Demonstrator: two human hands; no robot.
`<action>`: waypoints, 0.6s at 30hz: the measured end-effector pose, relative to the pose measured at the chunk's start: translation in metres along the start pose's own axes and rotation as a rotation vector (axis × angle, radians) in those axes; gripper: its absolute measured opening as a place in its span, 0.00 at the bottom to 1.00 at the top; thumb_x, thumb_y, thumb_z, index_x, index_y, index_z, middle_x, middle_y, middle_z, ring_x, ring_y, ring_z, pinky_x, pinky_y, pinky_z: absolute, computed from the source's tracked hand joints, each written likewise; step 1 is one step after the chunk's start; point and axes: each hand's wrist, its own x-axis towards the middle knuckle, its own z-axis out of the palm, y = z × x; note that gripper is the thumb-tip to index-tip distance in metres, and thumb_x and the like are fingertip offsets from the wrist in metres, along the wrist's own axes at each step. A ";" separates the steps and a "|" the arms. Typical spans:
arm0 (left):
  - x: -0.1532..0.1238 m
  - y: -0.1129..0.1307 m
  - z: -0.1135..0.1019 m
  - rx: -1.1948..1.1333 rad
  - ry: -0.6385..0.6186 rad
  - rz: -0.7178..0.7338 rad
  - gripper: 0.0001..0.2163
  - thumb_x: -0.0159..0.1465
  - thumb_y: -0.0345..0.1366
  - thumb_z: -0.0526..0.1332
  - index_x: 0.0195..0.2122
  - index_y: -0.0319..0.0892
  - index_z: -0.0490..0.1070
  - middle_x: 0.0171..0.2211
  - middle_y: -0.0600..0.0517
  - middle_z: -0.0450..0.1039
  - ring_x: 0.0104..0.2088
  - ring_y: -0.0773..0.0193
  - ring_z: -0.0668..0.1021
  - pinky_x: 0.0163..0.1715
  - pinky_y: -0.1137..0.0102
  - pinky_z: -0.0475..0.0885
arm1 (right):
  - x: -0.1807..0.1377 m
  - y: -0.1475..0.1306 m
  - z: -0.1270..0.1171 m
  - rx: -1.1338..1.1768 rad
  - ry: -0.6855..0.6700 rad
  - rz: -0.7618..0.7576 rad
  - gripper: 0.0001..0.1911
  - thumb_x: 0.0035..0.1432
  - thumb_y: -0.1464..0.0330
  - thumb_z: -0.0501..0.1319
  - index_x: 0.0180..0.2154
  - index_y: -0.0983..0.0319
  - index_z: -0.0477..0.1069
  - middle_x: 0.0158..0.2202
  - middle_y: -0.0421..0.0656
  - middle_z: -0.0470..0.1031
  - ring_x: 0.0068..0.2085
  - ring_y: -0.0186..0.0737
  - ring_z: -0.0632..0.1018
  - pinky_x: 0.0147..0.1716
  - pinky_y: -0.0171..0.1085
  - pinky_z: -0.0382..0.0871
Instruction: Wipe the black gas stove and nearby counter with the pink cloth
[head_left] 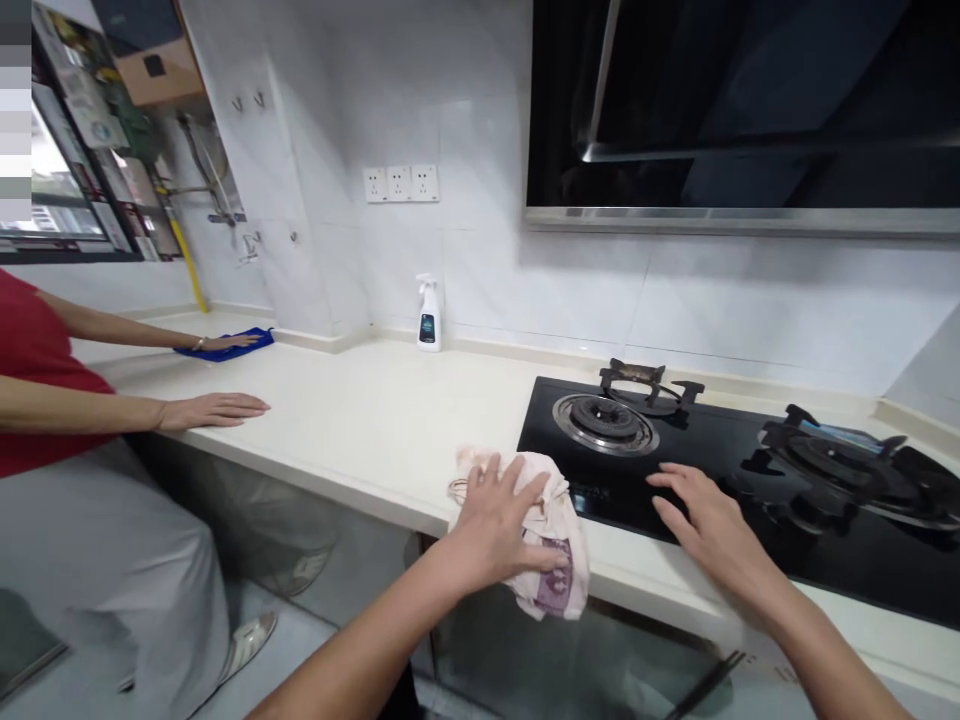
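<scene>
My left hand (495, 525) rests with spread fingers on a pale pink cloth (574, 590) with a purple patch. The cloth lies bunched at the counter's front edge and partly hangs over it, just left of the stove. Over the front of the black glass gas stove (712, 440) is my right hand (697, 515), thumb and fingers apart, with nothing in it. I cannot tell whether it touches the glass. One pan support (652, 385) has been lifted off the left burner (606, 418) and sits behind it.
A white spray bottle (428, 318) stands against the wall on the pale counter (360, 400). At left, a person in a red top (37, 370) presses one hand on a blue cloth (232, 346) and leans the other on the counter edge. A black range hood (742, 110) hangs above the stove.
</scene>
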 end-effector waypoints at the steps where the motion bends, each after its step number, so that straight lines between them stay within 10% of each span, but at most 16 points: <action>1: 0.002 0.008 0.003 0.006 -0.016 -0.001 0.51 0.50 0.70 0.68 0.71 0.53 0.59 0.71 0.37 0.57 0.69 0.23 0.57 0.62 0.31 0.54 | -0.007 0.013 0.005 -0.069 -0.007 0.016 0.22 0.66 0.52 0.49 0.50 0.55 0.74 0.59 0.50 0.72 0.60 0.55 0.72 0.59 0.59 0.64; 9: -0.009 0.047 0.006 0.115 -0.025 0.215 0.30 0.65 0.61 0.61 0.64 0.54 0.66 0.58 0.41 0.68 0.54 0.42 0.70 0.51 0.48 0.67 | -0.036 0.045 0.039 -0.292 0.036 -0.085 0.28 0.69 0.50 0.43 0.55 0.56 0.71 0.61 0.49 0.71 0.62 0.55 0.71 0.59 0.59 0.64; 18: -0.058 -0.061 0.011 0.105 0.207 0.049 0.32 0.56 0.60 0.71 0.60 0.56 0.73 0.62 0.41 0.70 0.61 0.36 0.69 0.58 0.40 0.61 | -0.038 0.050 0.038 -0.286 0.069 -0.132 0.28 0.69 0.51 0.44 0.55 0.57 0.72 0.61 0.51 0.72 0.63 0.56 0.71 0.58 0.59 0.64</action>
